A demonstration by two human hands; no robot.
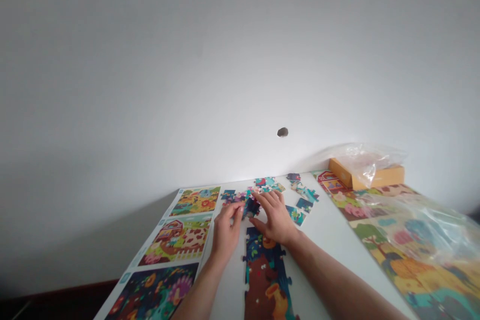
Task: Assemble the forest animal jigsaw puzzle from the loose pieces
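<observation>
Working a dark puzzle piece (251, 208) between both hands | left hand (225, 230): fingers narrow at its edge, grip unclear | right hand (275, 217): fingers spread beside it | joined pieces (264, 270): bottom center

Jigsaw pcs (304, 205) teal, navy, pink; assembled strip (264, 282) brown bear on navy.

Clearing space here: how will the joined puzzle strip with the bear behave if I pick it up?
The joined puzzle strip will probably sag and part at its interlocking tabs if lifted by one end. Its pieces look like thin, light card. Sliding it along the white table seems safer.
</observation>
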